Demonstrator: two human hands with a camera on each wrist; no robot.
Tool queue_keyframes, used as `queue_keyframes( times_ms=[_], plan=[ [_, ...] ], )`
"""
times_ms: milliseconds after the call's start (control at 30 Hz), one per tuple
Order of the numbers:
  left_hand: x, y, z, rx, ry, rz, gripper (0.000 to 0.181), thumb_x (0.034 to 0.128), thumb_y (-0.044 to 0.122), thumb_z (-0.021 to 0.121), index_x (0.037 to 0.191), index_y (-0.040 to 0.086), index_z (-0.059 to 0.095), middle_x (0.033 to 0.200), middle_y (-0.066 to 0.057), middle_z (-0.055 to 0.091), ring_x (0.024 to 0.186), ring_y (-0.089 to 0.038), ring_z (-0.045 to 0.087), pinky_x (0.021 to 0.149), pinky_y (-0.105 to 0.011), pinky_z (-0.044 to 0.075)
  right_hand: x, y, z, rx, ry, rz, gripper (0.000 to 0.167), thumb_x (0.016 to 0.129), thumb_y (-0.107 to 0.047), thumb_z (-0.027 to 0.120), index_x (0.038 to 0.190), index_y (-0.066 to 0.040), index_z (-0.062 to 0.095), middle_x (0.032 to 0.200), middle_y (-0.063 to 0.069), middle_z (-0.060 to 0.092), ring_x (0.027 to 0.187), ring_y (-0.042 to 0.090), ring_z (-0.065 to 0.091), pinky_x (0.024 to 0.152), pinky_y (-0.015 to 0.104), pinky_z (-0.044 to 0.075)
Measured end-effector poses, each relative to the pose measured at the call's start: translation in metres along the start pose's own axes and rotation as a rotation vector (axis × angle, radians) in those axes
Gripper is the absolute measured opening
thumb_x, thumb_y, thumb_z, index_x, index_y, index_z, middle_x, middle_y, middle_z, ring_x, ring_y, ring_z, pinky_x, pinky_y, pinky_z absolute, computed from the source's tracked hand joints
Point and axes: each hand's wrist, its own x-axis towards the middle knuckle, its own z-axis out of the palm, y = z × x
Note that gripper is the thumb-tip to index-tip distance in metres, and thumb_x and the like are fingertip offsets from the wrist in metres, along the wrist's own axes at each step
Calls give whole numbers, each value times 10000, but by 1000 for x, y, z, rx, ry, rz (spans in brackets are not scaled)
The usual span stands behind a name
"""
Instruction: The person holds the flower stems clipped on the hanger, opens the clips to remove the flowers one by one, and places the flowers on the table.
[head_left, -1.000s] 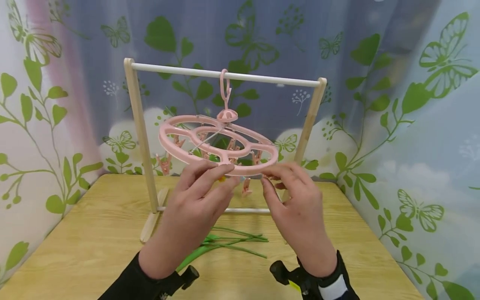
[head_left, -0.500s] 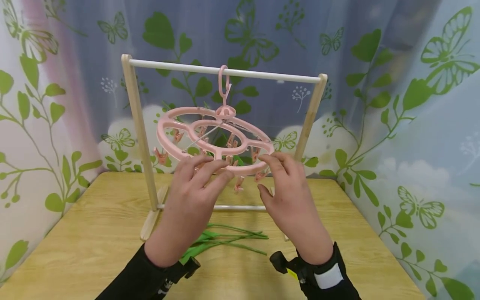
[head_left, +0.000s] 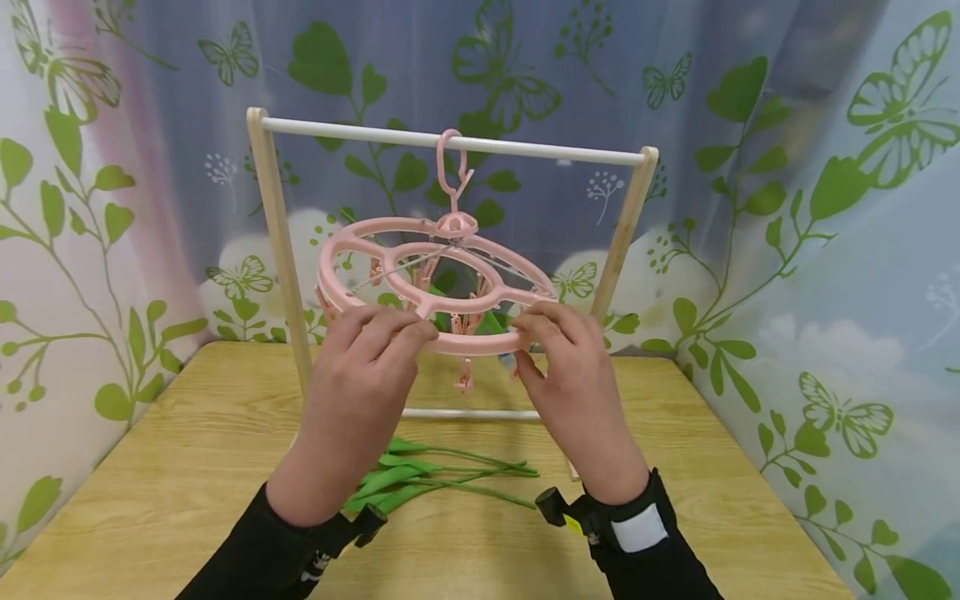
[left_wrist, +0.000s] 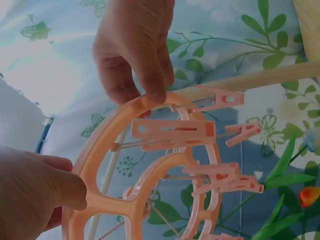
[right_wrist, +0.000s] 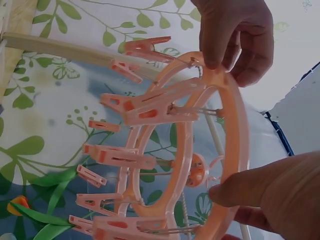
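Head view: left hand (head_left: 360, 371) and right hand (head_left: 576, 387) pinch the hanger (head_left: 480, 344), seemingly steadying it; next likely needs 1 freed.

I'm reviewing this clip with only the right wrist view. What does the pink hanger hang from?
Observer: In the head view, the pink hanger has its hook looped over a white top bar.
Operator: Anything lying on the table?
Observer: Yes, leafy green stems, nearer the person than the white bottom bar.
Operator: And what's on the person's right sleeve?
Observer: A white patch, near the wrist.
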Motion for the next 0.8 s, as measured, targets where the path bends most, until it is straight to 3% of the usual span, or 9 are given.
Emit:
queue_keyframes(
  times_ms=[200,467,633,800],
  plan=[
    [-1,0,-2,-46,-38,-36,222,856,-67,671,1031,54,731,1012,-100,709,960,-316,608,876,-404,508,-1,-3,6,6,67,-42,243,827,-34,795,1061,-85,754,1127,76,701,1050,310,588,921,417,494],
    [1,5,0,-73,-59,-1,319,820,-43,757,1113,81,748,1083,-66,736,1064,-300,638,921,-437,490,-3,-19,10,-14,100,-139,218,863,-94,774,1080,-97,767,1085,46,718,1021,279,598,883,372,514],
    [0,6,0,-105,-54,-20,352,816,-16,790,1145,104,750,1104,-45,747,1137,-285,644,982,-504,469,-1,-20,10,-21,154,-151,245,839,-76,790,1082,-99,770,1068,45,726,1013,291,601,886,381,512],
    [-2,2,-2,-177,-63,-53,327,836,-27,767,1141,91,754,1077,-63,754,1139,-296,648,1028,-496,462,0,-16,10,-17,173,-138,264,817,-67,809,1076,-92,770,1076,54,732,1029,293,612,898,388,517]
  ],
)
